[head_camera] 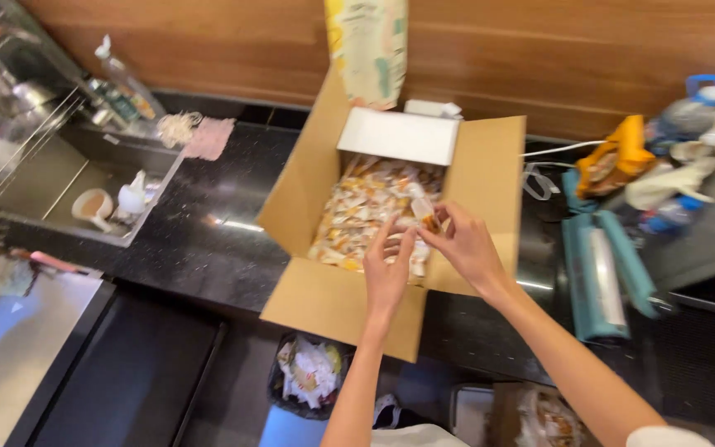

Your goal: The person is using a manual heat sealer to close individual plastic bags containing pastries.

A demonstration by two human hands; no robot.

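While both hands meet over the open cardboard box [324, 178] on the black stone counter [208, 240], the right hand [467, 247] pinches a small orange-and-white sachet [425, 213] between thumb and fingertips, and the left hand [388, 269] has its fingers stretched up, released, touching the sachet's lower edge. Inside the box lies a loose heap of similar glossy sachets [366, 211], with a plain white carton [399, 136] at its far end. Right of the box sits a teal roll dispenser [602, 277]; left of it, a steel sink [59, 186] holds a cup [93, 205].
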